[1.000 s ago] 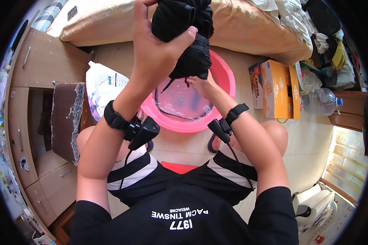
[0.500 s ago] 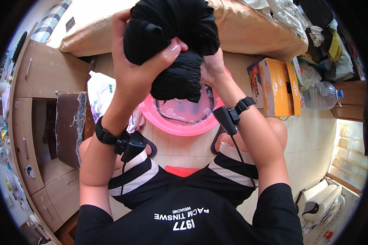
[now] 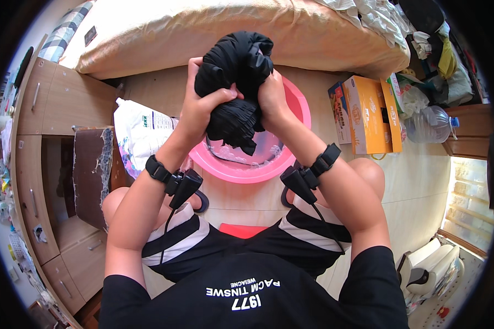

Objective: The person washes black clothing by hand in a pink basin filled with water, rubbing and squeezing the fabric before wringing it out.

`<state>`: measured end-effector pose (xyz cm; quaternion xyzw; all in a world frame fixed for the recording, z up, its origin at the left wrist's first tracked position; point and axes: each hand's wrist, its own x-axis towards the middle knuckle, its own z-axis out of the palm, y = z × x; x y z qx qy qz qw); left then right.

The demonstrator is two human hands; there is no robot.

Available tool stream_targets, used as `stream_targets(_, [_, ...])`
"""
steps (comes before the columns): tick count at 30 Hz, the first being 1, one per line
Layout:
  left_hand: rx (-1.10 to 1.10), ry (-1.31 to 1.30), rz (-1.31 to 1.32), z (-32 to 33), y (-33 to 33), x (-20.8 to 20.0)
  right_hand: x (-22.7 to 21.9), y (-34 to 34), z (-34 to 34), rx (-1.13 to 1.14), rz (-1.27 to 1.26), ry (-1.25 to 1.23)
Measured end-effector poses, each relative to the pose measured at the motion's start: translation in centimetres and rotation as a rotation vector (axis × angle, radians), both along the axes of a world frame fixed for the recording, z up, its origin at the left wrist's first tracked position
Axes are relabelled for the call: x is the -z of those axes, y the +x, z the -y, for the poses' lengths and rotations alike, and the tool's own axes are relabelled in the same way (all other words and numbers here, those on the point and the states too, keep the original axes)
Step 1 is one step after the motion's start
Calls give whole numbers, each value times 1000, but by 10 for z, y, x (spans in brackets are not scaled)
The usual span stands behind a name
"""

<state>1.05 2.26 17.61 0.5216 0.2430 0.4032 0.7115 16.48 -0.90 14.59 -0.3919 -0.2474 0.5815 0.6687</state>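
Black cloth (image 3: 236,88), wet-looking and bunched into a thick wad, is held up in both hands above a pink basin (image 3: 299,118) that sits on the floor in front of the person's knees. In the head view, the left hand (image 3: 200,107) wraps the wad from the left, its fingers (image 3: 219,94) curled tight and pressed into the fabric. The right hand (image 3: 271,98) clamps the other side, fingers closed around the cloth too. A tail of the cloth hangs down toward the water in the basin. Each wrist carries a black strap with a small device and cable. Left of the basin lies a white plastic bag (image 3: 140,137); to the right stands an orange carton (image 3: 368,112), with a clear water bottle (image 3: 431,123) beyond it. A bed with a tan cover (image 3: 230,33) runs across the top.
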Motion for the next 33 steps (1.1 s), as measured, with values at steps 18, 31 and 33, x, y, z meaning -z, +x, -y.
stream_targets(18, [168,-53,13,7,-7,-5,-44,2,7,-181,-409,-1])
stream_targets(31, [156,97,-299,-3,-12,11,1,8,-9,275,389,54])
stream_targets(33, [160,116,-298,0,-13,8,15,13,-11,341,551,136])
